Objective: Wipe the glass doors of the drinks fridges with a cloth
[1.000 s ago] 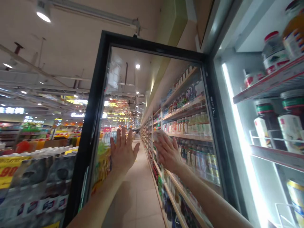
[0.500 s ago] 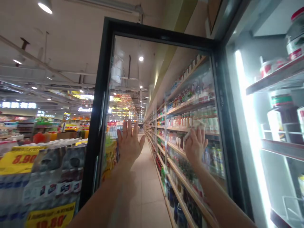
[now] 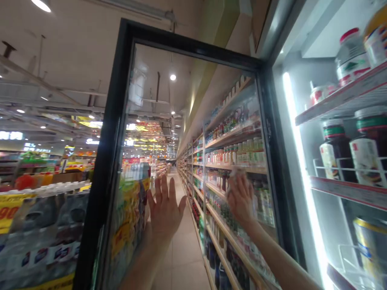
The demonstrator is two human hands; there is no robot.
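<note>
An open glass fridge door with a black frame [image 3: 113, 121] stands in front of me. My left hand [image 3: 165, 207] lies flat on the glass, fingers stretched up and apart. My right hand [image 3: 240, 197] presses a crumpled white cloth [image 3: 234, 174] against the glass nearer the hinge side, fingers spread over it. Through the pane I see a long aisle with shelves of bottles.
The lit fridge interior [image 3: 302, 161] is on my right, with dark bottles [image 3: 335, 149] and jars on white wire shelves. Stacked packs of water bottles [image 3: 45, 225] with yellow price signs stand to the left of the door. A tiled aisle floor [image 3: 184, 257] runs ahead.
My right hand has slid the cloth across the glass from the middle toward the hinge side. My left hand has moved lower on the pane, still flat.
</note>
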